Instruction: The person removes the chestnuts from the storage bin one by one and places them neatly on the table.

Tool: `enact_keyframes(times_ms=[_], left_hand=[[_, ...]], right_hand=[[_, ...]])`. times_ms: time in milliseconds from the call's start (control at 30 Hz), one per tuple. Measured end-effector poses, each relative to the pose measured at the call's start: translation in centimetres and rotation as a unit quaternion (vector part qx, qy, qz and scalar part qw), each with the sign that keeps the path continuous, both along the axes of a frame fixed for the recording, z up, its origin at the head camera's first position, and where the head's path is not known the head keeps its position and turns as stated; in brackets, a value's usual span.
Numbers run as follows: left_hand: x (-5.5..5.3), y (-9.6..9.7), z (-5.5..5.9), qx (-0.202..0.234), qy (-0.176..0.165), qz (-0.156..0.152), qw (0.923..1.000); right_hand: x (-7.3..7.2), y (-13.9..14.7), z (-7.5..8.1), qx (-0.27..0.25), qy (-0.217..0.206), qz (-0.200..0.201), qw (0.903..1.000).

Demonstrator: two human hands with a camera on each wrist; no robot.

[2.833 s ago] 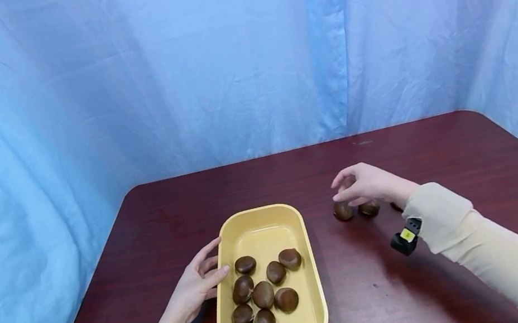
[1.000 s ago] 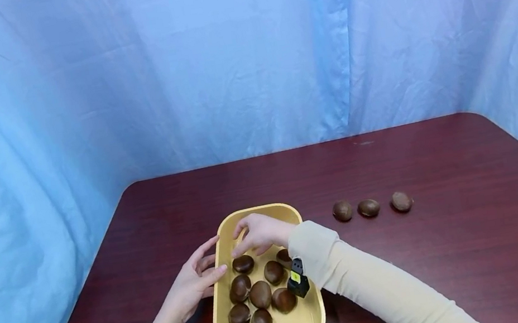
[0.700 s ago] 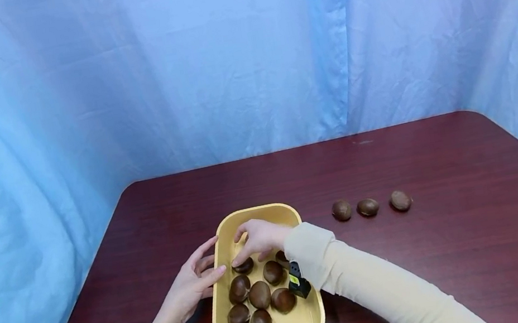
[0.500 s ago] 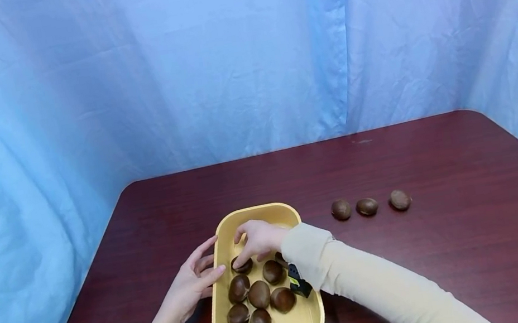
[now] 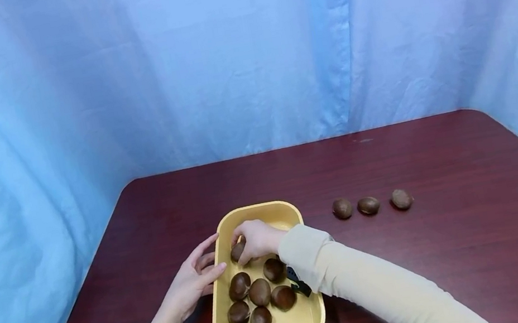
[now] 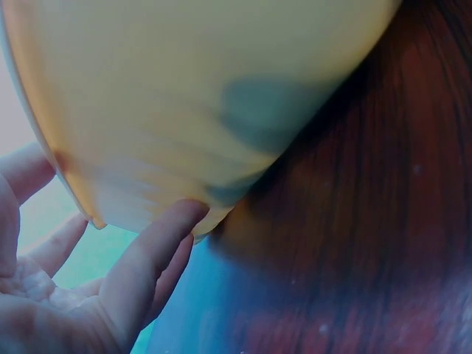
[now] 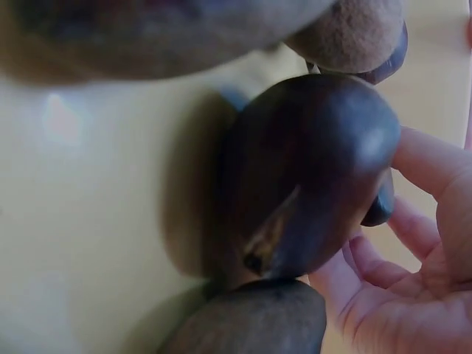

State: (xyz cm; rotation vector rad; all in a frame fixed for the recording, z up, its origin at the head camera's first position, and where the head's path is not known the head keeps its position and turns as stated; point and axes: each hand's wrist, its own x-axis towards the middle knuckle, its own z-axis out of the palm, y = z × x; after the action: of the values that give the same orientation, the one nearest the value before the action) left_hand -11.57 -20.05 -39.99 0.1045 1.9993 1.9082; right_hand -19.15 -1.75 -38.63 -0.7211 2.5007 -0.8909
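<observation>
In the head view, several brown chestnuts (image 5: pixel 259 292) lie in a yellow rectangular tray (image 5: pixel 309 320). At the tray's far left part, my right hand (image 5: pixel 258 239) pinches a chestnut (image 5: pixel 238 251) between thumb and fingers, which partly cover it. The right wrist view has a large near chestnut (image 7: pixel 310 169) in front of those fingers, so only an edge of the pinched nut appears. My left hand (image 5: pixel 194 282) rests against the tray's left side with spread fingers. In the left wrist view, its fingertips (image 6: pixel 188 214) touch the outer wall.
Three more chestnuts stand in a row on the dark red table (image 5: pixel 432 258) right of the tray: a left one (image 5: pixel 342 208), a middle one (image 5: pixel 368 205) and a right one (image 5: pixel 401 199). Blue curtains (image 5: pixel 245 73) hang behind the table and along its sides.
My right hand has come from the chestnuts on the right into the tray. There it has reached the far-left chestnut, now gripped and shifted slightly away from me. The left hand stays at the tray.
</observation>
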Motion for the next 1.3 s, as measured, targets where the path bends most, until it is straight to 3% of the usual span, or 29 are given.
enact_keyframes(times_ms=[167, 500, 833, 933, 1067, 1167, 1300], left_hand=[[0.2, -0.1, 0.2, 0.006, 0.000, -0.005, 1.0000], [0.0, 0.0, 0.1, 0.008, 0.008, 0.000, 0.9999], [0.2, 0.1, 0.1, -0.001, 0.011, 0.002, 0.9999], [0.0, 0.1, 0.1, 0.001, 0.012, -0.005, 0.9999], [-0.1, 0.2, 0.0, 0.000, 0.009, -0.006, 0.9999], [-0.3, 0.2, -0.1, -0.002, 0.007, -0.002, 1.0000], [-0.4, 0.3, -0.1, 0.001, 0.006, 0.000, 1.0000]], right_hand=[[0.1, -0.1, 0.2, 0.018, 0.014, 0.023, 0.9995], [-0.2, 0.4, 0.4, -0.004, -0.016, 0.021, 0.9996], [-0.3, 0.8, 1.7, -0.052, -0.070, -0.021, 0.9959], [-0.3, 1.1, 2.3, -0.077, -0.114, -0.035, 0.9899], [-0.4, 1.5, 3.5, -0.130, -0.186, -0.057, 0.9722], [-0.6, 1.8, 4.7, -0.160, -0.209, -0.060, 0.9628], [-0.8, 2.6, 5.9, -0.179, -0.217, -0.058, 0.9578]])
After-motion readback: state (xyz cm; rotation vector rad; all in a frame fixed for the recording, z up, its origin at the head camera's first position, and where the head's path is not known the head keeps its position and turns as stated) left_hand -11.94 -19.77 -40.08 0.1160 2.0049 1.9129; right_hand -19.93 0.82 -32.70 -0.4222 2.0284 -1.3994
